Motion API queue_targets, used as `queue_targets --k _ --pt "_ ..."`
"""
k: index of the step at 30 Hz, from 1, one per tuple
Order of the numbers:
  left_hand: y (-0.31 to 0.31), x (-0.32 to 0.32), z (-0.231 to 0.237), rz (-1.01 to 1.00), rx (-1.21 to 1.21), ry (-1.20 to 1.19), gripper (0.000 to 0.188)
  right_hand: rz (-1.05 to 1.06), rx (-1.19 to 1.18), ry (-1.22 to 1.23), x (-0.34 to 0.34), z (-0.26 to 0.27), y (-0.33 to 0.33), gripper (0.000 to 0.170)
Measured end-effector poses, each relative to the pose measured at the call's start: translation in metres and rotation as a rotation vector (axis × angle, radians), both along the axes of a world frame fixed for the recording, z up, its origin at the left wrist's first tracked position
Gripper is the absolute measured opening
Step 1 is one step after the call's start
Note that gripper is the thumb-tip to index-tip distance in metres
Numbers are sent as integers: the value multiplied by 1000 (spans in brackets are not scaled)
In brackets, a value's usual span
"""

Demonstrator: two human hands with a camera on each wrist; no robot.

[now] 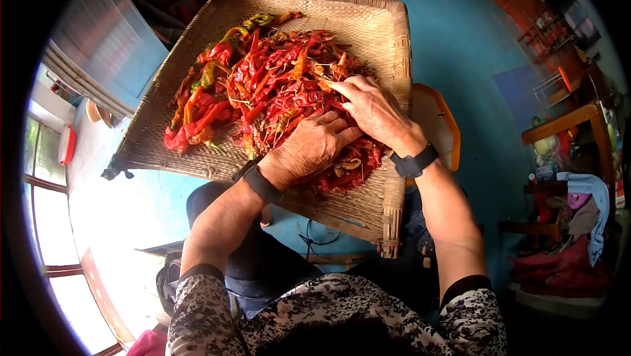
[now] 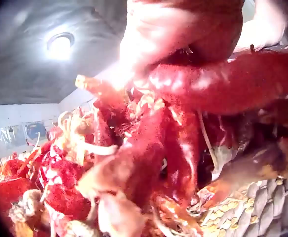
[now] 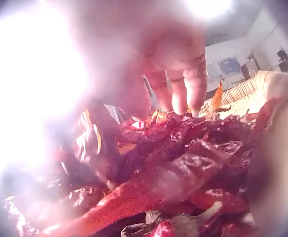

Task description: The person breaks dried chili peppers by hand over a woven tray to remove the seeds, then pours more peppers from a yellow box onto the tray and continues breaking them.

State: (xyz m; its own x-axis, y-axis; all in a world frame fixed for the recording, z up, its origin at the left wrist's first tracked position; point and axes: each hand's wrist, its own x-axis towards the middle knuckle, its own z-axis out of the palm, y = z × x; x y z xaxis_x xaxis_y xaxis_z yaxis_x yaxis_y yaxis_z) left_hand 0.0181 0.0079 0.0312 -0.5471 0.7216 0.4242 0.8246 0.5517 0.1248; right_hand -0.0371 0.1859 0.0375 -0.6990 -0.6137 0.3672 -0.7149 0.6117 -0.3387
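Note:
A heap of dried red chili peppers (image 1: 276, 87), some orange, lies in a woven basket tray (image 1: 368, 34). My left hand (image 1: 315, 142) rests on the near side of the heap, its fingertips hidden among the peppers. In the left wrist view, a long red chili pepper (image 2: 223, 84) lies right under that hand. Just beyond and to the right, my right hand (image 1: 378, 113) reaches over the heap from the tray's right side. Its fingers (image 3: 195, 89) point down with their tips at the peppers in the right wrist view.
Fresher red and green peppers (image 1: 204, 110) lie in the tray's left part. The tray sits above the person's legs (image 1: 263, 277). An orange-edged stool (image 1: 437, 126) stands beyond its right rim. Farther right is a wooden chair (image 1: 572, 119) with cloths and bags.

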Motion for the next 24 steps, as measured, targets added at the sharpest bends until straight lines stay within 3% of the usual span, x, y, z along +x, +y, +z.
queue_targets --k 3,5,8,13,15,17,19,21,23,24 --pt "-13 6 12 104 20 -12 38 -51 29 -63 -4 -3 -9 43" --pt "-26 3 16 219 -25 -32 40 -81 87 -42 -8 -2 -9 40" --pt "-44 -10 9 383 -82 -90 28 -147 140 -69 -6 -3 -5 19" --pt "-54 -14 8 433 -68 -59 26 -166 155 -7 -7 -5 8 18" --pt "-51 -14 6 378 22 27 27 -198 -29 -208 -5 8 12 17" --pt "-44 -12 10 377 46 37 29 -199 -186 -220 -12 5 25 29" --pt "-38 -12 10 372 67 44 30 -82 -361 -259 -17 3 38 23" --pt "-32 -13 9 337 90 67 25 -104 -608 -513 -2 32 46 16" --pt "-27 -14 3 319 63 55 24 -101 -594 -530 -6 30 62 18" --pt "-24 -15 0 307 36 40 24 -112 -700 -543 -6 29 67 20"
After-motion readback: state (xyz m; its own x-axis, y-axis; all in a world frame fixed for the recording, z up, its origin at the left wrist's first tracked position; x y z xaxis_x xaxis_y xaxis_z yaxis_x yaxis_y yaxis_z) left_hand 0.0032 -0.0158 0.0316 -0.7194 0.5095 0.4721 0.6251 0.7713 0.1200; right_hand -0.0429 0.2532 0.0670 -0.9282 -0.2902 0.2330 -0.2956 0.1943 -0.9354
